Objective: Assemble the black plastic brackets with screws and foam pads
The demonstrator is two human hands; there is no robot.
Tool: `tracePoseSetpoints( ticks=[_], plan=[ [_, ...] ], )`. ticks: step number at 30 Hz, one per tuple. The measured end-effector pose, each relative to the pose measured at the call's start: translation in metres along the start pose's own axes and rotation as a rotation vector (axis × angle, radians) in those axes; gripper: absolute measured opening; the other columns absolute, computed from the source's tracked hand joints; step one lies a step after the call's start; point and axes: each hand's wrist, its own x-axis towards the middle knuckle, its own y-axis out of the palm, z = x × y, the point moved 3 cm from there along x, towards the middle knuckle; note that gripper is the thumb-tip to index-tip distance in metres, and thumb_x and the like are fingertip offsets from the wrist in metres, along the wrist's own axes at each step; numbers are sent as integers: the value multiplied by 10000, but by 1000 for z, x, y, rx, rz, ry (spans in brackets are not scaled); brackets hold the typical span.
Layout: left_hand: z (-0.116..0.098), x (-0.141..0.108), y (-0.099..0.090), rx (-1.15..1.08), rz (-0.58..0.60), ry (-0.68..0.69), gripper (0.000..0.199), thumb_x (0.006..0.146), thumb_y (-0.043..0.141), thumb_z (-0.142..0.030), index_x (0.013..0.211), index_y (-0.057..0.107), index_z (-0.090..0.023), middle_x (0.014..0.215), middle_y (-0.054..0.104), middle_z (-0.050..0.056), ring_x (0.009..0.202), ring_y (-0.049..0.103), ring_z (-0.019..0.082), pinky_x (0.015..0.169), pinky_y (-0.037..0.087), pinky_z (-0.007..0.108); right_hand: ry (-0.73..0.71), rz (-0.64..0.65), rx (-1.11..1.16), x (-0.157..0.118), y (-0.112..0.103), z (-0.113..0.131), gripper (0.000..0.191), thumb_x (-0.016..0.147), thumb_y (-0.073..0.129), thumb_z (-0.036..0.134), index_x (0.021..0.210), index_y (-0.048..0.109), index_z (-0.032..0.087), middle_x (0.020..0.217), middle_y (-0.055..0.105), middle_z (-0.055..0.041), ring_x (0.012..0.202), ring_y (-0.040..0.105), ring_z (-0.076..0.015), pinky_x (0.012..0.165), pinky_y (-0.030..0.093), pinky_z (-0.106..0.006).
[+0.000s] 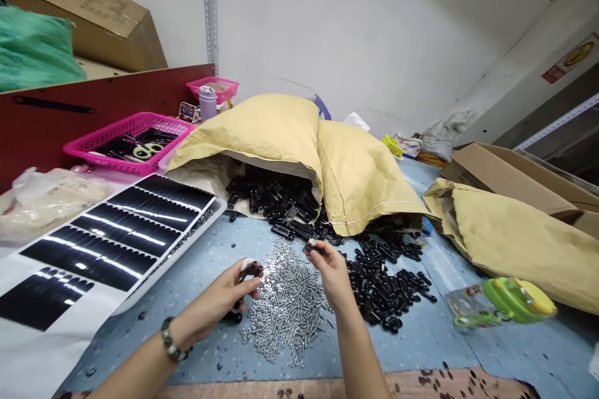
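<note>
"What's each hand got?"

"Left hand (219,299) pinches a small black plastic part (253,270), right hand (333,268) a second black piece (309,248), both just above loose silver metal screws (285,305), heaped between them within easy reach."

Probably an assembly workshop — paper sacks (262,131) spilling black plastic parts (384,287).

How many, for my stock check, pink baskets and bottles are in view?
Pink baskets: 2
Bottles: 2
Total: 4
</note>
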Motion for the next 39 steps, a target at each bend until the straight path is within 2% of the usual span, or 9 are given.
tracePoseSetpoints(
  ticks=[3,5,10,15,18,23,31,35,39],
  plan=[
    [-2,6,8,91,-11,116,326,865,568,-460,1063,499,-210,905,571,27,766,562,158,563,381,236,-10,87,210,-24,35,27,169,813,602,323,928,628,201,839,669,-30,756,641,-184,669,515,-285],
    [-3,5,8,176,-39,147,298,889,517,-441,1077,467,-216,827,559,-2,684,551,146,559,382,248,-24,86,265,-35,45,41,97,781,650,286,829,642,202,777,634,-16,727,602,-173,660,489,-274],
    [-9,-15,-2,587,-96,240,165,923,467,-382,943,478,-219,790,555,-11,708,534,172,624,384,289,-147,201,261,-44,47,64,54,822,602,231,819,652,210,837,640,-24,795,589,-169,712,463,-273],
    [-20,-27,-9,839,-86,383,180,936,474,-378,886,505,-208,812,597,14,713,549,191,622,367,290,-107,333,265,-42,50,77,84,788,633,192,822,559,213,784,634,12,721,583,-149,688,456,-264],
    [-30,-30,-16,897,-35,424,218,945,481,-395,859,530,-201,783,594,9,699,548,180,626,364,283,-162,398,305,-43,51,85,91,808,633,192,847,556,217,859,657,-3,796,613,-159,737,475,-279],
    [-42,-39,-23,882,73,408,286,951,495,-406,775,559,-190,687,571,-14,617,515,142,566,326,261,-303,357,307,-50,52,90,60,842,618,197,845,561,216,886,665,-23,844,629,-164,781,489,-296],
    [-32,-40,-30,891,-31,385,330,921,518,-414,681,547,-191,624,557,-21,586,511,146,563,308,267,-216,438,284,-47,62,82,47,852,584,197,888,611,213,953,637,-42,894,619,-174,779,510,-292],
    [-30,-36,-47,850,-212,313,294,919,486,-426,742,554,-201,625,544,-22,589,512,166,560,316,274,-237,293,-5,-45,76,69,178,853,578,190,1028,597,218,982,616,-52,870,610,-192,803,494,-342],
    [-27,-31,-61,824,-316,287,186,926,443,-371,972,523,-210,772,591,-6,725,572,207,657,398,304,-296,298,-491,-54,101,54,85,798,676,203,869,633,216,969,597,-67,916,559,-257,826,446,-414]
  ],
)
